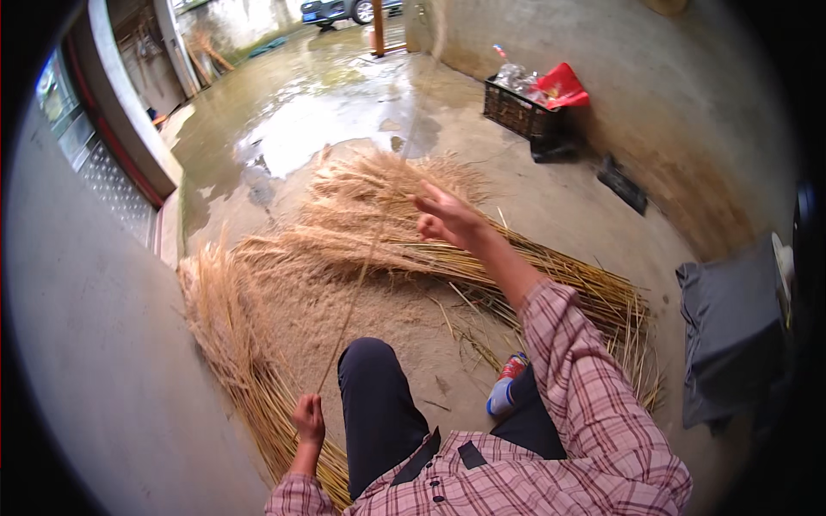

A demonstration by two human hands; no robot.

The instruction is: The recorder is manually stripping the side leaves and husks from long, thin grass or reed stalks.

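My left hand (310, 419) is closed around the lower end of a single long reed stalk (348, 316). That stalk rises away from me, its feathery top blurred near the upper edge of the view. My right hand (452, 216) reaches out over a large heap of plumed reeds (381, 242), its fingers apart with nothing seen between them. The heap's pale, fluffy heads lie to the left and far side, its yellow-brown stems to the right. Along the left wall lies another bundle of plumed reeds (226, 322). Loose fluff (322, 316) covers the concrete between both piles.
A black plastic crate (516, 115) holding clear plastic and a red bag (563, 85) stands by the right wall. A dark flat object (623, 184) lies nearby. Grey cloth (729, 335) drapes something at right. Beyond the heap the floor is wet; a doorway (110, 142) opens at left.
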